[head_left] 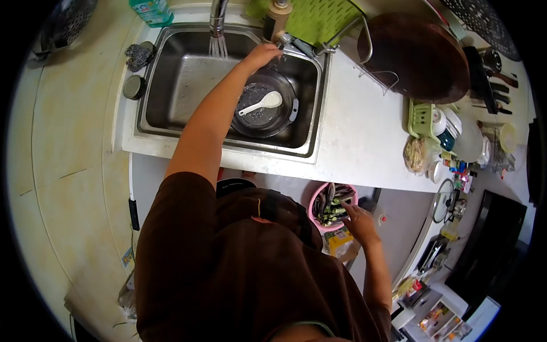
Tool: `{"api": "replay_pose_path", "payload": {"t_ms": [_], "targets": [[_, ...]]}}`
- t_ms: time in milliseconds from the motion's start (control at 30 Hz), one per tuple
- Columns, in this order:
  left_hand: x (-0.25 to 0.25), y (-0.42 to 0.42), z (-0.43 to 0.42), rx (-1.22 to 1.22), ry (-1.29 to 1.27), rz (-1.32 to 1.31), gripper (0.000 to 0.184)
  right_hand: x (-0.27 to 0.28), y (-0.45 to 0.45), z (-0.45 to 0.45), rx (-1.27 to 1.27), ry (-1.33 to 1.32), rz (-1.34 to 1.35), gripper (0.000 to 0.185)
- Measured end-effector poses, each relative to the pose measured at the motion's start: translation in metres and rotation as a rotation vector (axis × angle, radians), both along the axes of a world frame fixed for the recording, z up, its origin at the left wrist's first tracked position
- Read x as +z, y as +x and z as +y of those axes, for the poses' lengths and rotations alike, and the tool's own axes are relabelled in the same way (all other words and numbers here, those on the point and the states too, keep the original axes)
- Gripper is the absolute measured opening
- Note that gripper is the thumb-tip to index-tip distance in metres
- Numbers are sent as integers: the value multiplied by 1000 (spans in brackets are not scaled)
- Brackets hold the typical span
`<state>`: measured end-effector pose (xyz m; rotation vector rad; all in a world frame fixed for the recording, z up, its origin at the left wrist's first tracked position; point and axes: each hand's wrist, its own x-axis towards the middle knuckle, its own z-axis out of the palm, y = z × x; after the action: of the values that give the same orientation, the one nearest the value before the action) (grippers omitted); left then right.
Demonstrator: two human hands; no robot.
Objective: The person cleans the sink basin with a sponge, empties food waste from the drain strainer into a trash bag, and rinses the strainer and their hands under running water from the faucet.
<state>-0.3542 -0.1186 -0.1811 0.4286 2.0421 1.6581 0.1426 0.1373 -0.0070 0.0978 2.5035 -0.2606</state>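
Note:
My left hand reaches over the back of the steel sink, its fingers closed at a small metallic thing I cannot make out. Just below it, a round dark pan sits in the sink with a little water and a white spoon inside. Water streams from the faucet, left of the hand. My right hand hangs low on the right, fingers apart and holding nothing, beside a pink basin of dark, long vegetables.
A green draining board and a bottle stand behind the sink. A large brown wok is at the back right, near a green basket of dishes. Left of the sink lie a scouring pad and a jar lid.

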Motion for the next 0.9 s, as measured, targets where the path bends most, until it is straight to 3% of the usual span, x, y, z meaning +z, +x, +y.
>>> {"api": "replay_pose_path", "payload": {"t_ms": [167,300,400,533,667,700,733,767,800,833,867,900], "targets": [[16,11,19,19,-87,14,33,-20,12,-19,-75,-121,47,46],[31,13,9,-11,-403,335,34,-38,38,-19,-171,-108,5,48],[42,5,-8,-19,-167,-1,37,-57,60,-16,-233,-72,-43,49],[57,4,-25,34,-174,-176,41,-107,99,-6,-318,-155,-1,46],[52,-2,-82,56,159,-580,47,-158,139,2,-482,-260,-55,45],[34,-6,-108,134,26,-536,54,-176,153,5,-512,-287,-39,44],[-8,-29,-150,142,-479,-358,64,-192,168,6,-537,-311,-19,43],[-38,-39,-180,13,-854,-148,59,-195,176,5,-614,-311,-52,42],[-63,-45,-215,-378,-1246,277,55,-201,185,6,-649,-304,-91,40],[-78,-47,-242,-653,-1426,552,51,-210,197,7,-683,-309,-101,40],[-89,-47,-259,-724,-1421,680,48,-219,210,8,-715,-314,-110,40],[-70,-27,-242,-574,-1397,602,46,-225,222,7,-746,-318,-133,41]]}}
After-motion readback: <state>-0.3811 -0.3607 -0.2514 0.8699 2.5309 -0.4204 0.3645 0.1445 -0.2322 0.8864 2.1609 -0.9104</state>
